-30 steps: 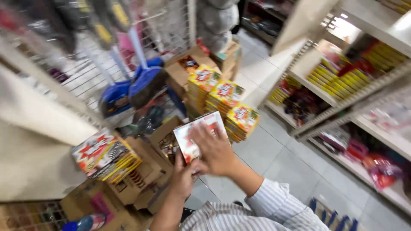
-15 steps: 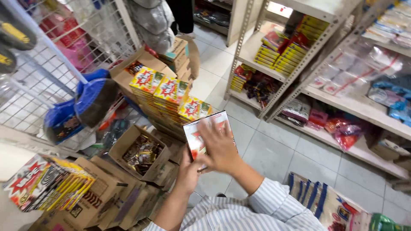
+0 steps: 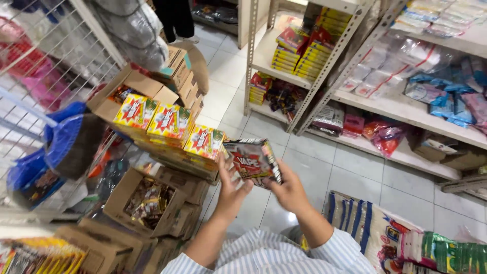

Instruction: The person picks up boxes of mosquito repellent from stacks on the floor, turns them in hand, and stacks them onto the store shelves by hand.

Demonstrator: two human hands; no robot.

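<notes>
I hold a flat red, black and white packet (image 3: 252,161) in front of me with both hands. My left hand (image 3: 231,190) grips its left edge from below, fingers up along the side. On its right lower edge sits my right hand (image 3: 289,190). The packet faces up toward me, tilted a little. Just left of it stand three yellow and red boxes (image 3: 170,124) in a row on stacked cardboard cartons.
Open cartons (image 3: 144,203) of small packets fill the floor at the left, below a wire rack (image 3: 56,71) with a blue brush (image 3: 71,142). Metal shelves (image 3: 406,109) with bagged goods run along the right. Printed sacks (image 3: 385,236) lie at the lower right. A person's legs (image 3: 175,20) stand far back.
The view has swung right and the boxes now sit further left. The packet was turned over: its white back showed before, its printed face shows now, and both hands shifted to its edges.
</notes>
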